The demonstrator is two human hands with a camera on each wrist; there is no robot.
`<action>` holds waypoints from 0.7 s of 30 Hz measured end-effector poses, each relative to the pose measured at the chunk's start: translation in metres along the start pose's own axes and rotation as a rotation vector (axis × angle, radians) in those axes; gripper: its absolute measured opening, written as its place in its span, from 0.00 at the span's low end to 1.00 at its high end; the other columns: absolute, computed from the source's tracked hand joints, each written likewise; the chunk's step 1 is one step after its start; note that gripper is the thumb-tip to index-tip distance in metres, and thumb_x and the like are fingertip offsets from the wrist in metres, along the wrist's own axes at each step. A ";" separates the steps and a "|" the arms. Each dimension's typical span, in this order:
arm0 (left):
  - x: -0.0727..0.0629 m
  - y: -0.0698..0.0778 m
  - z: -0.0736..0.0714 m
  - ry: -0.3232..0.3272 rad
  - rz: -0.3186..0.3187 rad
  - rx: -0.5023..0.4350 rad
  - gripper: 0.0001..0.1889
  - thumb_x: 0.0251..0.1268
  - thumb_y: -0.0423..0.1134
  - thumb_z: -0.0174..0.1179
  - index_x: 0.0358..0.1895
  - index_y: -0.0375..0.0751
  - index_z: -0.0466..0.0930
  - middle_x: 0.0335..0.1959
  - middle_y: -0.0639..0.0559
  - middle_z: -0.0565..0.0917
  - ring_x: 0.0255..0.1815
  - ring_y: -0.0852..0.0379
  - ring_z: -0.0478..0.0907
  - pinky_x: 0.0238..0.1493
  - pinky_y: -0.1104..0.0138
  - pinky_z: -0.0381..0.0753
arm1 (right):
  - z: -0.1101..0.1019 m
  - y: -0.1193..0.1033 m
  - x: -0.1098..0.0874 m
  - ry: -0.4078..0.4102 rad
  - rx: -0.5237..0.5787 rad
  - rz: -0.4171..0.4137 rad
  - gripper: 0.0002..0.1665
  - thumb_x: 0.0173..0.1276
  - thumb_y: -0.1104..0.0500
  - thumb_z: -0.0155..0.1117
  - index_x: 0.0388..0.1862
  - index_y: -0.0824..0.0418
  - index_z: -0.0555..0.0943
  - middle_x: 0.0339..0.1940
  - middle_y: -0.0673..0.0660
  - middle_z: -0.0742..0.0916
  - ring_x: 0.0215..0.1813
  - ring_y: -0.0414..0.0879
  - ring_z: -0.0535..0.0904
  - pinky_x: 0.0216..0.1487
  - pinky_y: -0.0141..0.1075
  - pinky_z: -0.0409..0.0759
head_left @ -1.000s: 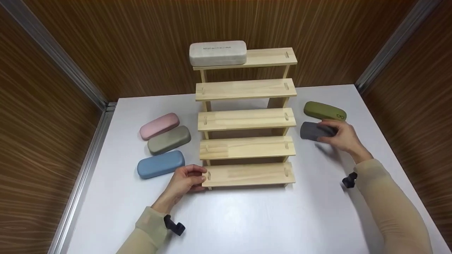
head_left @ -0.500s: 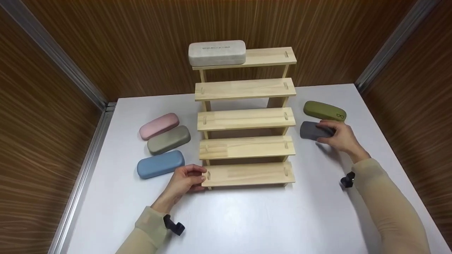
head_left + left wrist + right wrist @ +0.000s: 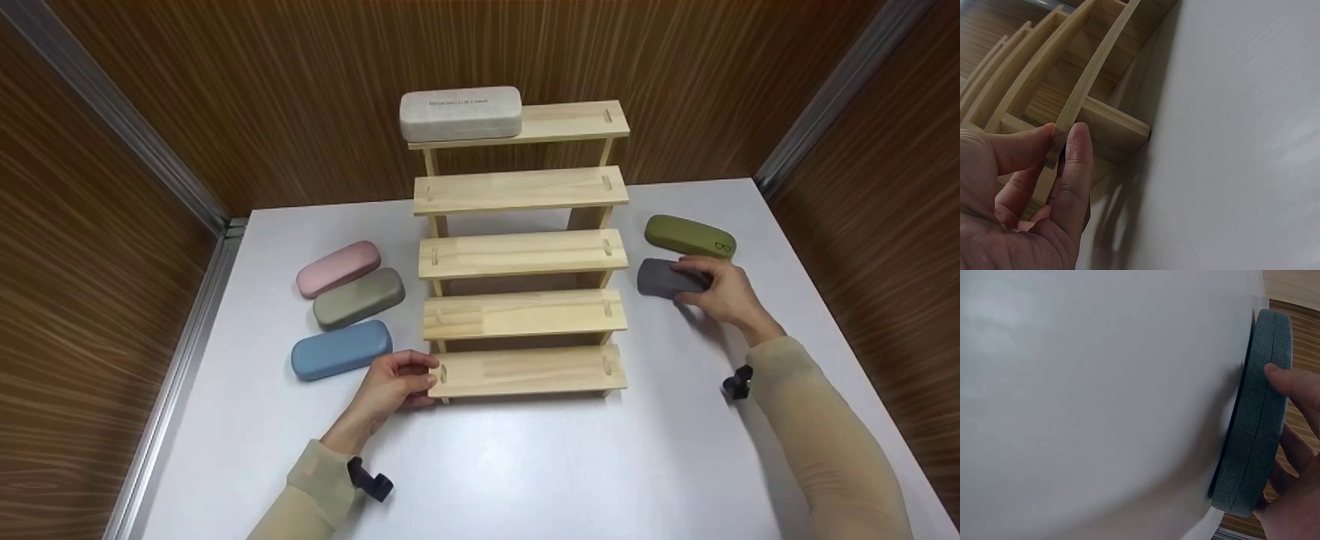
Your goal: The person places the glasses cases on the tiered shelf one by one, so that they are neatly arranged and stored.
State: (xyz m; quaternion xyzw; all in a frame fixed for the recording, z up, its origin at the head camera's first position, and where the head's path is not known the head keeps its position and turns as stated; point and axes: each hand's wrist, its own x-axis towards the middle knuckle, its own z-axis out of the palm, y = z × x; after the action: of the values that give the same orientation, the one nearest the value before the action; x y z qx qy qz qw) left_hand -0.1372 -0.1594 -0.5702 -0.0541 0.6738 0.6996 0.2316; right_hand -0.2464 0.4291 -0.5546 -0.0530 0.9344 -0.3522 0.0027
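Note:
A stepped wooden display rack [image 3: 525,315] with several shelves stands mid-table. My left hand [image 3: 390,382] pinches the left end of its lowest shelf [image 3: 1086,84] between thumb and fingers. On the right, my right hand [image 3: 724,291] grips a dark grey glasses case [image 3: 660,278] across its width, thumb on the near side. In the right wrist view that case [image 3: 1255,416] lies along the table, its lid seam facing the camera. Just behind it is an olive green glasses case [image 3: 686,234] with a small glasses print.
A white glasses case [image 3: 461,116] sits on the top shelf's left half. Left of the rack lie pink [image 3: 339,268], grey-green [image 3: 360,298] and blue [image 3: 341,350] glasses cases. Wood-grain panels [image 3: 525,45] enclose the white table [image 3: 495,472] at the back and sides.
Hardly anything differs. The right forearm has shifted very slightly left, with the right hand still on the dark grey glasses case; the left hand keeps its hold on the shelf.

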 end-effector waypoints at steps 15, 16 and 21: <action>0.001 -0.002 -0.001 -0.003 0.002 -0.008 0.14 0.71 0.26 0.72 0.58 0.30 0.88 0.41 0.54 0.90 0.38 0.60 0.87 0.38 0.67 0.95 | 0.000 -0.001 -0.001 -0.003 -0.008 -0.013 0.31 0.67 0.72 0.78 0.70 0.67 0.86 0.77 0.74 0.82 0.81 0.75 0.74 0.85 0.70 0.66; 0.001 -0.002 -0.001 -0.002 0.002 -0.007 0.14 0.71 0.26 0.72 0.58 0.30 0.88 0.42 0.54 0.90 0.38 0.60 0.88 0.38 0.66 0.96 | 0.000 -0.001 -0.001 -0.003 -0.008 -0.020 0.31 0.66 0.73 0.78 0.70 0.67 0.86 0.77 0.75 0.82 0.81 0.75 0.74 0.84 0.70 0.66; 0.000 -0.002 -0.001 -0.004 0.002 -0.003 0.14 0.72 0.26 0.71 0.58 0.31 0.87 0.44 0.52 0.90 0.39 0.59 0.89 0.39 0.66 0.96 | 0.000 0.000 -0.001 -0.013 -0.001 -0.031 0.31 0.66 0.73 0.76 0.70 0.68 0.85 0.77 0.75 0.82 0.81 0.76 0.74 0.84 0.71 0.67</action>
State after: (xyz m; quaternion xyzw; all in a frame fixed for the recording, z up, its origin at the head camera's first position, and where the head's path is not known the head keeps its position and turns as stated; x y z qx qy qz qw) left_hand -0.1370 -0.1601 -0.5721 -0.0526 0.6723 0.7010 0.2320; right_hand -0.2457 0.4290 -0.5547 -0.0697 0.9337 -0.3512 0.0032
